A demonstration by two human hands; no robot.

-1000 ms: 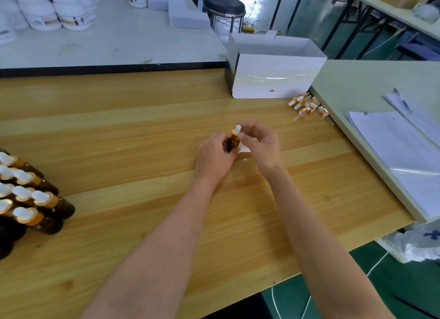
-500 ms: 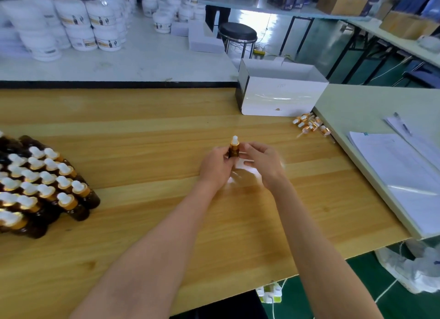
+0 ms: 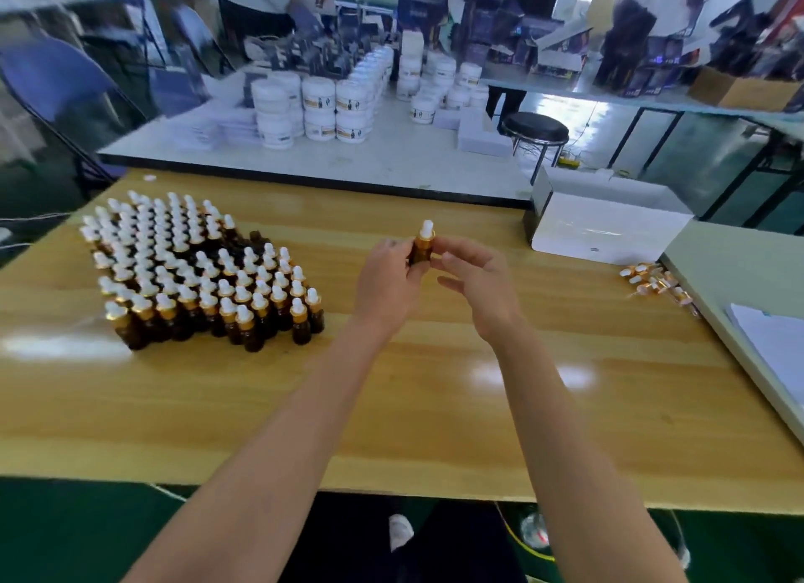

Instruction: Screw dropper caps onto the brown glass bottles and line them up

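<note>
One small brown glass bottle [image 3: 422, 254] is held up in the air over the pale wooden table [image 3: 435, 386], straight ahead of the person at twelve o'clock, upright and already wearing a white-bulbed, gold-collared dropper cap [image 3: 426, 231]. The left hand [image 3: 387, 278] grips the bottle's body, fingers and thumb curled round the glass from its nine o'clock side. The right hand [image 3: 478, 282] sits at its three o'clock side with loosely bent fingers: the upper fingertips [image 3: 440, 246] reach the bottle near its shoulder while the thumb stands apart, so it looks to be touching rather than pinching. At ten o'clock stands a dense block of capped brown bottles [image 3: 204, 273], close-packed in rows; at two o'clock a little heap of loose dropper caps [image 3: 652, 280] lies by the table's edge, with an open white cardboard box [image 3: 604, 230] at one o'clock. The bottle is probably light, stiff and smooth, and being glass it would chip or break if knocked. The body is the sound place to hold it; the rubber bulb is soft and would give, so any last tightening is best done on the gold collar. Setting it into the block likely calls for care, since neighbours standing that close could topple.
</note>
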